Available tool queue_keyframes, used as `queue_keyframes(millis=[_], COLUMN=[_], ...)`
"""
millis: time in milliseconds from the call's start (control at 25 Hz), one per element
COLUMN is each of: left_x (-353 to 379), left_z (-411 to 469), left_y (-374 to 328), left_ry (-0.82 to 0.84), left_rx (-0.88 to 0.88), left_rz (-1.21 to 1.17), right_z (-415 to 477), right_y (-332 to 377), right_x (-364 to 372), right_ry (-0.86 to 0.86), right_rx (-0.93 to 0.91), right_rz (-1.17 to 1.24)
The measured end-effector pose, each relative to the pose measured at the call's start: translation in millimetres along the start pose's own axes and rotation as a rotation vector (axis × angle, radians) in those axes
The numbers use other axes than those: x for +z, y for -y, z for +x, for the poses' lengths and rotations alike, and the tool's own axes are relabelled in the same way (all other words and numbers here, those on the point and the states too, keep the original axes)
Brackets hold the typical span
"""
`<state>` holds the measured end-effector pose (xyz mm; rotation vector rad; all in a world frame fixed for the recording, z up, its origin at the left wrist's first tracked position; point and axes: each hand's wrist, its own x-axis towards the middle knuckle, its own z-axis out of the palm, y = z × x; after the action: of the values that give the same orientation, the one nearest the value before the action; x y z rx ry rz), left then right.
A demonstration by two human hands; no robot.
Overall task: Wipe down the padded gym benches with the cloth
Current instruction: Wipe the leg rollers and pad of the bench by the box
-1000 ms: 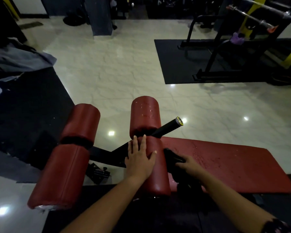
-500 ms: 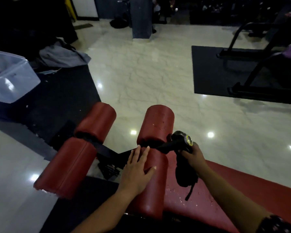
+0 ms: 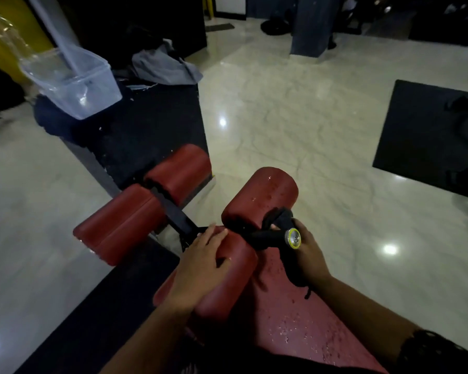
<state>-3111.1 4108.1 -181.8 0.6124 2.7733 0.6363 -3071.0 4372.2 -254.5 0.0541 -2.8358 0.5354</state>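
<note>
The dark cloth [image 3: 280, 217] sits just right of the frame's centre, bunched over the black handle [image 3: 294, 238] that sticks out between the two nearer roller pads. One loose end of it hangs down below the right hand [image 3: 310, 255]. That hand's fingers curl round the cloth and the handle together, just behind the handle's yellow-ringed end cap.

The left hand [image 3: 200, 265] lies flat on the near roller pad [image 3: 233, 287], fingers straight and slightly spread, thumb out to the side, holding nothing. Beyond the handle stands the far roller pad [image 3: 265, 193], speckled with droplets. The red bench pad [image 3: 295, 325] runs toward the lower right of the frame and is also dotted with wet spots.

Left of centre, a second pair of red rollers [image 3: 125, 225] sits on a black bar. Behind them a black floor mat [image 3: 152, 130] carries a clear plastic tub [image 3: 73, 85] in the upper left of the frame, with a grey heap of fabric [image 3: 165, 66] beside it. Glossy pale floor [image 3: 295, 117] fills the middle, with another dark mat [image 3: 422, 136] at the right edge.
</note>
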Motion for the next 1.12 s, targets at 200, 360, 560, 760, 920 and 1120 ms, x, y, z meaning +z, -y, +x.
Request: queue_keyframes(millis=[200,360,560,760,920,1120], left_x=[12.7,26.7,24.5,26.9,26.7,28.7], left_z=[18.9,20.0,25.1,28.3,23.4,20.8], left_y=[-25.7,-25.9,-24.2,-25.3,-34.4,-34.6], left_ry=[-0.117,0.002,-0.012,-0.003,-0.018,0.005], left_rx=[0.245,0.197,0.180,0.135,-0.091,-0.095], left_rz=[0.296,0.451,0.429,0.468,0.486,0.429], right_z=[31.3,87.6,78.4,20.2,60.4,131.6], right_y=[-37.6,-71.4,-41.7,14.4,-29.3,-47.3], right_x=[-4.3,-22.6,-12.9,-11.5,-14.8,-57.2], right_ry=[-0.106,-0.084,-0.075,-0.139,-0.188,0.150], right_rx=[0.007,0.302,0.287,0.066,-0.253,0.103], right_rz=[-0.127,-0.050,0.093,0.168,-0.194,-0.345])
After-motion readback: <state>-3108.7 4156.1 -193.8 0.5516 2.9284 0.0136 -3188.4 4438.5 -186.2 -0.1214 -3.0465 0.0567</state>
